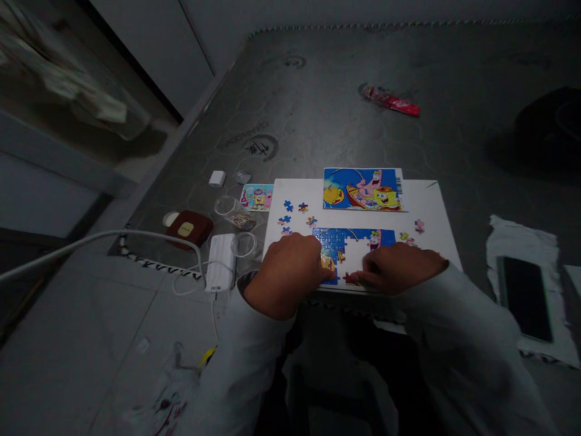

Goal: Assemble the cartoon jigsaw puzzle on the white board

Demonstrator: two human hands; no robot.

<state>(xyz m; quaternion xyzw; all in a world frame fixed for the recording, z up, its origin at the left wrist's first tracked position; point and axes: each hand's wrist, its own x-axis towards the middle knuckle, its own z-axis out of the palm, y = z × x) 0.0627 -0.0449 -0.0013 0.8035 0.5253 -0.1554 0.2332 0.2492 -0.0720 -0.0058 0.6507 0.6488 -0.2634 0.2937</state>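
Observation:
A partly assembled jigsaw puzzle (330,237) lies on a white board (297,191), with a bare white gap in its middle and right. My left hand (290,266) is closed over its lower left, thumb at the bottom edge; its other fingers are mostly hidden. Across the gap, my right hand (402,266) is closed, its fingertips at a dark red puzzle piece (351,277) on the lower edge. Loose puzzle pieces (285,220) lie left of the puzzle, and more pieces (419,226) lie to the right. Above it rests a cartoon picture card (363,189).
On the left are a clear jar (236,213) on its side, a round clear lid (244,244), a white power strip (220,263) with a cable, and a brown case (189,228). A phone (525,298) lies right on white cloth. A red wrapper (393,101) lies farther back.

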